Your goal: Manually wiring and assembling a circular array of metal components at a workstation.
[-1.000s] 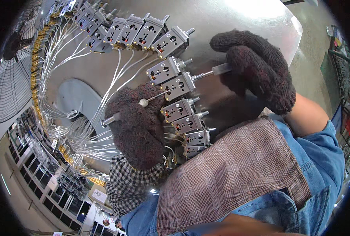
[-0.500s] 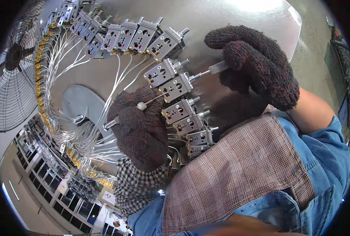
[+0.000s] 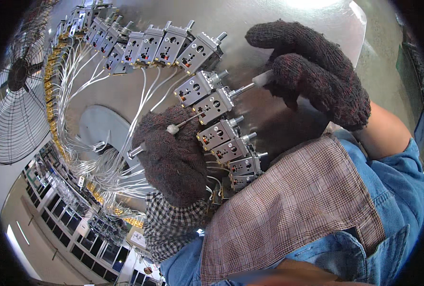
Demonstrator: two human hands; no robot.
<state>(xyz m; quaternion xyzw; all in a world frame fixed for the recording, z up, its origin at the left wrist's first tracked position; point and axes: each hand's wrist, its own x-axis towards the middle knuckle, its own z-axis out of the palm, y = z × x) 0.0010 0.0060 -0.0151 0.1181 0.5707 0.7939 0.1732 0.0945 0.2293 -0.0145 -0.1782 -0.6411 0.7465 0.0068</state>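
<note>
Both my hands wear dark knitted gloves. My left hand (image 3: 171,157) is closed around a tool with a metal end (image 3: 136,151) sticking out at its left. A thin rod with a whitish blob (image 3: 173,129) runs from this hand to the face of a metal box unit (image 3: 213,107); whether it belongs to the same tool I cannot tell. On that unit's shaft sits a grey sleeve (image 3: 263,78), pinched by my right hand (image 3: 317,71), whose upper finger stretches outward. Similar box units (image 3: 200,52) stand in a curved row above, and more box units (image 3: 228,150) below.
White wires (image 3: 145,95) run from the units to a yellow terminal row (image 3: 52,95) along the left. A grey round disc (image 3: 97,125) lies amid the wires on the metal table (image 3: 264,14). A caged fan (image 3: 19,90) stands at far left.
The right hand has shifted slightly, and its upper finger has lifted from the thumb. The left hand keeps its hold. The whole view has moved a little.
</note>
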